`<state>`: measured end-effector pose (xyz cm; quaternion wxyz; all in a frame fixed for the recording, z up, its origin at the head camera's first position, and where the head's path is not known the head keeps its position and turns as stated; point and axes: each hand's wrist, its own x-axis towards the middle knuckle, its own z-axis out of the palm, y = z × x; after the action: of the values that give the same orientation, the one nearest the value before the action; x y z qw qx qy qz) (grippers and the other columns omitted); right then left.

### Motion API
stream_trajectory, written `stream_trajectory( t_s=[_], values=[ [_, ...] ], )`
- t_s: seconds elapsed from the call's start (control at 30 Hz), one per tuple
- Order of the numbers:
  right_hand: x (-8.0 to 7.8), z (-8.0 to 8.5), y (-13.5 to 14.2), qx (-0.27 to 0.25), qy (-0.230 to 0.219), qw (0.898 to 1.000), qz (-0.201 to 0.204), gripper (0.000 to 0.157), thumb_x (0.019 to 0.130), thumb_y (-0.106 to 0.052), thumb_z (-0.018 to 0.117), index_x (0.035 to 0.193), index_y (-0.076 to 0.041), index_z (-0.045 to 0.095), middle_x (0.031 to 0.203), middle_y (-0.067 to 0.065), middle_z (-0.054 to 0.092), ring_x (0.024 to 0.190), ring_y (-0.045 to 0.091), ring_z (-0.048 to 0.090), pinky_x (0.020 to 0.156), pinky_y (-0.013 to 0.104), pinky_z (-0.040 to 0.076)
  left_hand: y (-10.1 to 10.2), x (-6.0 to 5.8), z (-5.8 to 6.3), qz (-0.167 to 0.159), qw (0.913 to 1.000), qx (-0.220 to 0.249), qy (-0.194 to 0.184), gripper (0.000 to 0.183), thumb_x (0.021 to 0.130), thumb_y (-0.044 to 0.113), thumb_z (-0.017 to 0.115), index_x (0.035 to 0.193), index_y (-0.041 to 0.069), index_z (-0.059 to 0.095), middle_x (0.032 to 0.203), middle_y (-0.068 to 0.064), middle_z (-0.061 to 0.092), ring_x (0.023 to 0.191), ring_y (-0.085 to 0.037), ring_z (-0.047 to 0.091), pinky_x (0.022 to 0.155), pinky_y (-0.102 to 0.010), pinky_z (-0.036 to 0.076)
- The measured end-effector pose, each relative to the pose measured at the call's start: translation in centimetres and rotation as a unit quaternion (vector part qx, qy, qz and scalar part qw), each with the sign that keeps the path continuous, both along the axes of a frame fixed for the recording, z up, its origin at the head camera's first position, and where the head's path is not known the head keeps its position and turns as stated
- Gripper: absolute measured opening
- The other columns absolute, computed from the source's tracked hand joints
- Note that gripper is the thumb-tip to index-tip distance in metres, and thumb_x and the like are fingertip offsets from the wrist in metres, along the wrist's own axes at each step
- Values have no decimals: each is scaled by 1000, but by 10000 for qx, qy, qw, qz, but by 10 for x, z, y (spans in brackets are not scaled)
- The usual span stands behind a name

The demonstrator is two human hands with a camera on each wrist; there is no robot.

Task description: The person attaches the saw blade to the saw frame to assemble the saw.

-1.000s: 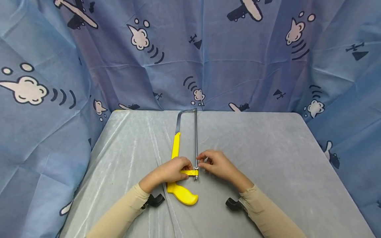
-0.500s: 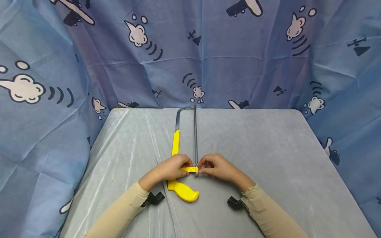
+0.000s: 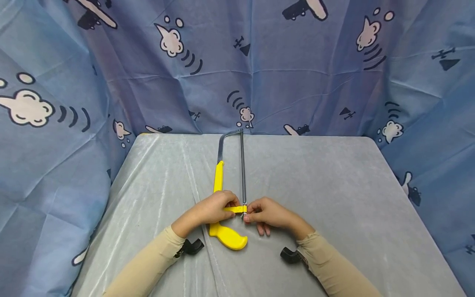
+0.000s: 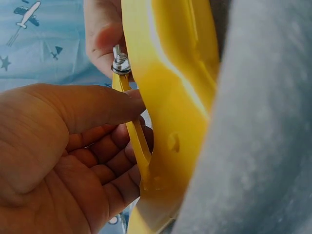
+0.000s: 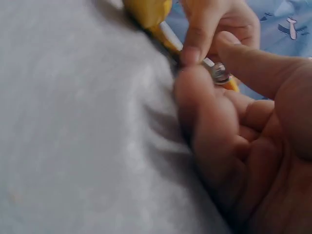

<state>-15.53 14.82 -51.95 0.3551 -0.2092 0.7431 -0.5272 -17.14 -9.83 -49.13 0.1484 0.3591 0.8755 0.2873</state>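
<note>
The hacksaw [image 3: 219,177] runs over the worktop [image 3: 315,173], under and beyond the left hand [image 3: 217,206], which pinches its yellow crossbar [image 3: 235,209]; the right hand [image 3: 272,212], fingers bent, is at the crossbar's tip, though whether it grips the metal fastener [image 4: 121,64] there cannot be told. The blade [image 3: 243,169] appears fitted, spanning from between the hands to the hacksaw's far end, but its tightness, hence any work left at the fastener, is unverified. The left wrist view shows the fastener's threaded end, barely discernible in the head view.
</note>
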Motion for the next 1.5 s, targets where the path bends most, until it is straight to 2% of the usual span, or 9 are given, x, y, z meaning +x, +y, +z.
stream_trajectory(
  t_s=[0.17, 0.23, 0.33, 0.6, 0.87, 1.13, 1.33, 1.5],
  values=[
    [-3, 1, 5, -740, -1167, 9903, 173, 32, 107, -19, 53, 115, 9, 66, 94, 21, 72, 54, 16, 65, 47, 28, 54, 0, -1, 1, 39, 10000, 11, -46, 17, 87, 8, 78, 103, 10, 71, 90, 3, 62, 82, -10, 55, 76, -25, 48],
    [-4, 1, 7, -807, -1419, 9864, 177, 31, 108, -16, 50, 119, 10, 63, 106, 20, 72, 59, 16, 68, 49, 28, 55, 0, -1, 2, 58, 10000, -5, -72, 17, 88, 8, 78, 103, 10, 71, 90, 3, 62, 83, -10, 55, 77, -26, 48],
    [-6, 1, 7, -793, -1559, 9845, 127, 29, 108, -14, 50, 121, 9, 61, 111, 17, 72, 61, 16, 69, 51, 28, 56, 0, -1, 2, 74, 10000, -13, -62, 17, 88, 8, 78, 103, 10, 71, 91, 3, 62, 83, -11, 55, 77, -26, 48],
    [-4, 3, 4, -696, -1631, 9840, -171, 22, 105, -9, 54, 116, 8, 61, 105, 14, 72, 57, 15, 66, 49, 29, 56, 1, -2, 1, 61, 10000, 40, 27, 17, 87, 8, 79, 102, 9, 71, 90, 3, 62, 83, -11, 55, 77, -26, 48],
    [2, 4, -3, -248, -1213, 9905, -594, 21, 101, -14, 63, 105, 6, 67, 91, 12, 72, 53, 16, 67, 48, 30, 56, 3, -1, 1, 79, 10000, 56, -12, 17, 87, 7, 79, 103, 10, 71, 90, 4, 61, 83, -11, 55, 77, -26, 48],
    [5, 6, 0, -195, -1613, 9853, -535, 28, 102, -23, 63, 104, 5, 67, 88, 9, 70, 53, 14, 65, 47, 29, 55, 1, 3, -4, 100, 9998, -28, -146, 17, 89, 9, 79, 104, 11, 71, 91, 5, 61, 84, -11, 55, 77, -25, 48],
    [3, 11, 5, -199, -1533, 9860, -620, 30, 103, -21, 61, 109, 8, 66, 84, 7, 66, 54, 14, 66, 48, 29, 55, 2, 4, -5, 50, 10000, 24, -57, 17, 87, 8, 79, 103, 10, 71, 90, 4, 61, 84, -10, 54, 77, -25, 48],
    [4, 12, 4, -24, -1290, 9889, -735, 28, 100, -21, 65, 106, 7, 67, 81, 10, 68, 53, 16, 66, 47, 30, 55, 3, 2, -4, 29, 10000, 23, 36, 18, 87, 8, 80, 103, 10, 71, 90, 4, 61, 84, -10, 54, 78, -25, 48]
  ],
)
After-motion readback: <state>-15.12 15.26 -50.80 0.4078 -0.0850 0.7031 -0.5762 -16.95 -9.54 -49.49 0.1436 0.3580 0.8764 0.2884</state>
